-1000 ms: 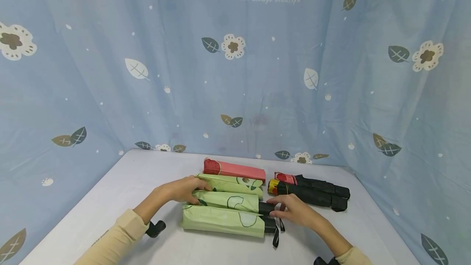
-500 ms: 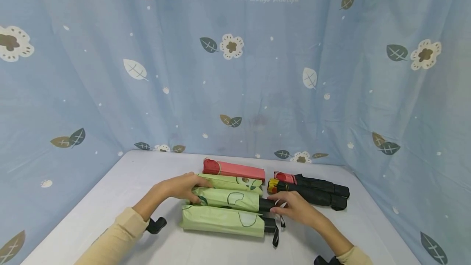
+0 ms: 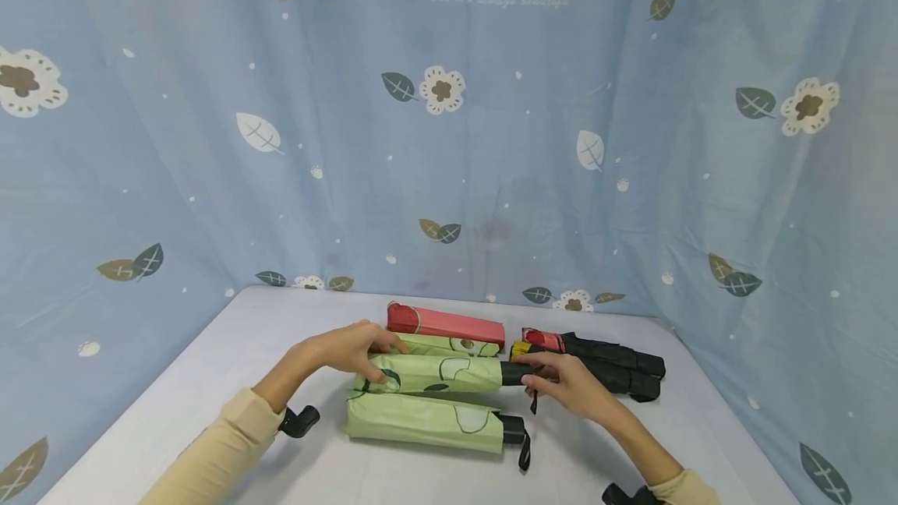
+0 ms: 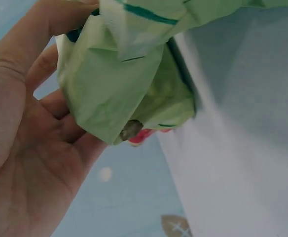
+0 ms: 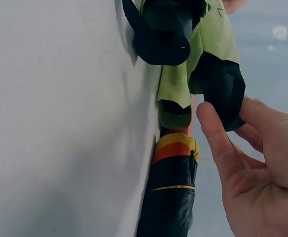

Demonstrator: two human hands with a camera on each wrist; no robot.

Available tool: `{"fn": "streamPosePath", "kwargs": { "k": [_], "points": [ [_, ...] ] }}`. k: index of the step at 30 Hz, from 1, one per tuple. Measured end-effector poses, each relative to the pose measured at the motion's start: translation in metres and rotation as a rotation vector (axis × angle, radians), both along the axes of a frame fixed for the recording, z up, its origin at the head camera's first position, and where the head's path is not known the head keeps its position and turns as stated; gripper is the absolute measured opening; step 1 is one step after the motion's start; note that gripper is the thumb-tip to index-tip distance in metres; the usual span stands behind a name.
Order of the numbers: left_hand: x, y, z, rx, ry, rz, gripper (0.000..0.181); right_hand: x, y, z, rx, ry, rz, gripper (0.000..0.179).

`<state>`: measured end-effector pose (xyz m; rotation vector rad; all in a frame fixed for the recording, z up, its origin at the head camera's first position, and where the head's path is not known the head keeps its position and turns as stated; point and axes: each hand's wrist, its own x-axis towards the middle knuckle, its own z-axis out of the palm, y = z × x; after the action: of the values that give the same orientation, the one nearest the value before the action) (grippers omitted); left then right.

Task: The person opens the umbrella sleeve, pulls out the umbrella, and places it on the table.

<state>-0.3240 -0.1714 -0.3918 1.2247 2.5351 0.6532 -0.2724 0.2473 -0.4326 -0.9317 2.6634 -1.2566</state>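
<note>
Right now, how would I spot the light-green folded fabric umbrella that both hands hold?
Over the white table, before the blue curtain, find the middle light-green umbrella of three. The left hand holds its fabric, the right hand its black handle. Unlike the front green umbrella and rear green umbrella, it has a hand at each end.

A person in a long-sleeved beige top, the left sleeve (image 3: 210, 454) wrinkled and ending in a broad, folded-looking cuff (image 3: 252, 416) short of the wrist. Only the end of the right sleeve (image 3: 687, 488), also beige, shows. A black, rounded fitting (image 3: 300, 422) juts beside the left cuff; a second black piece (image 3: 627, 496) sits at the right. Creases line the left hand's (image 4: 40, 158) bare palm.
</note>
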Motion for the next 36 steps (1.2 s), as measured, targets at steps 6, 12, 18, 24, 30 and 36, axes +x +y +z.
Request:
{"fn": "streamPosePath", "kwargs": {
  "k": [6, 12, 18, 24, 30, 36],
  "points": [
    [-0.0038, 0.0008, 0.0021, 0.08, -0.017, -0.03, 0.045, -0.002, -0.0015, -0.0004, 0.056, 0.088, -0.064, 0.05],
    [-0.0035, 0.0039, 0.0009, 0.106, 0.006, -0.018, 0.042, 0.0007, -0.008, -0.0029, 0.174, 0.247, -0.094, 0.047],
    [-0.001, 0.0038, 0.0007, 0.124, 0.012, -0.028, 0.042, 0.0061, -0.0083, -0.0004, 0.211, 0.416, -0.115, 0.045],
    [-0.0023, 0.0024, 0.0046, 0.17, 0.022, 0.004, 0.046, 0.0071, -0.006, 0.0027, 0.17, 0.5, -0.181, 0.049],
    [-0.0018, 0.0037, 0.0055, 0.214, 0.011, 0.019, 0.045, 0.0049, -0.004, 0.0046, 0.113, 0.481, -0.177, 0.046],
    [-0.0044, 0.0063, -0.0007, 0.26, 0.029, 0.034, 0.04, 0.0032, -0.0033, 0.0026, 0.183, 0.404, -0.182, 0.043]
  ]
}}
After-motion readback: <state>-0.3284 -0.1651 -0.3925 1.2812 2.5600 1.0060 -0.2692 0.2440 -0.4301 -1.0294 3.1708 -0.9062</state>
